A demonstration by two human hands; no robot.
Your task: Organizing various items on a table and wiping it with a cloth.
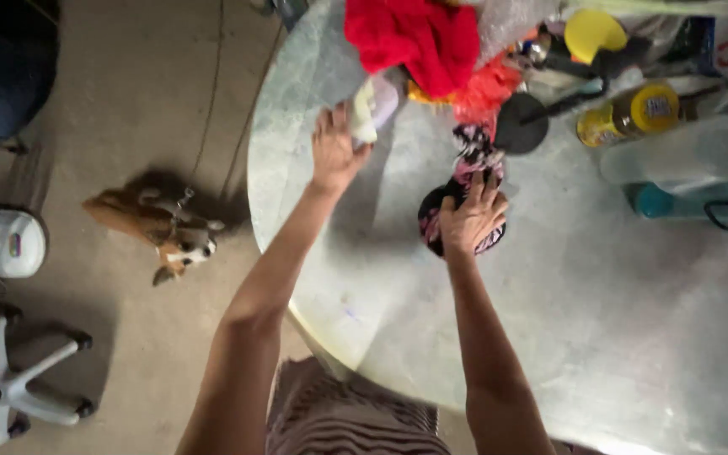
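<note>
From the head view, looking straight down, the left hand (333,150) reaches across the round pale grey-green stone table (600,337) and closes its fingers on a small pale yellow-white cloth (365,111) that lies at the edge of a bright red crumpled fabric heap (414,35). The right hand (471,219) rests with fingers spread and curled over a dark, pink-and-white patterned bundle of cloth (465,173), pressing it onto the tabletop near the table's middle; the bundle stretches away from the hand toward the red heap. Beyond it lie an orange fabric scrap (486,88), a flat black round disc (521,123), a yellow-lidded amber jar (629,112) on its side and a clear plastic bottle (680,150). On the concrete floor left of the table sits a small brown-and-white dog (155,226), near a white chair base (23,379).
</note>
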